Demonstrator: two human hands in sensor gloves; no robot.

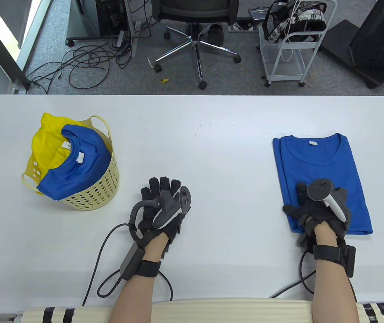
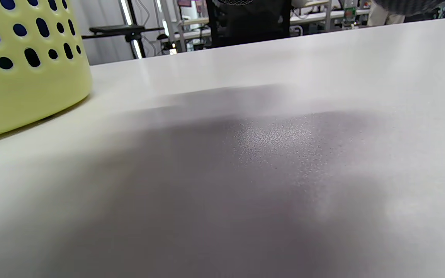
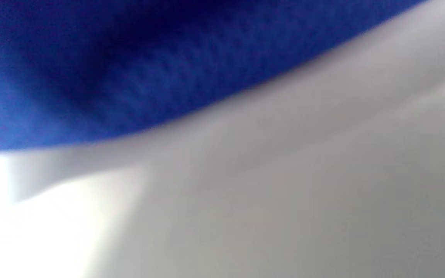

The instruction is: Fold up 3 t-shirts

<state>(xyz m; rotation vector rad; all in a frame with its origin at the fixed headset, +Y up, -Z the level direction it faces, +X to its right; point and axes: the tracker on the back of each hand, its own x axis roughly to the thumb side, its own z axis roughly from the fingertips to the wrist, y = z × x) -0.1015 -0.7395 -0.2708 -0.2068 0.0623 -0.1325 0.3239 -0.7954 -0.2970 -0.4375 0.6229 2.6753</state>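
Observation:
A folded blue t-shirt [image 1: 319, 161] lies flat on the right of the white table [image 1: 198, 151]. My right hand [image 1: 316, 205] rests flat on its near end, fingers spread over the cloth. In the right wrist view only blurred blue fabric [image 3: 168, 58] over table shows. My left hand [image 1: 161, 198] lies flat on bare table near the middle, fingers straight, holding nothing. A yellow perforated basket [image 1: 101, 188] at the left holds a crumpled blue t-shirt [image 1: 74, 165] on top of a yellow t-shirt [image 1: 49, 141]. The basket wall [image 2: 21, 69] fills the left wrist view's upper left.
Glove cables [image 1: 104, 255] trail toward the near table edge. Beyond the far edge stand an office chair [image 1: 197, 30], a white cart [image 1: 289, 43] and floor cables [image 1: 77, 64]. A striped cushion [image 1: 212, 311] lines the near edge.

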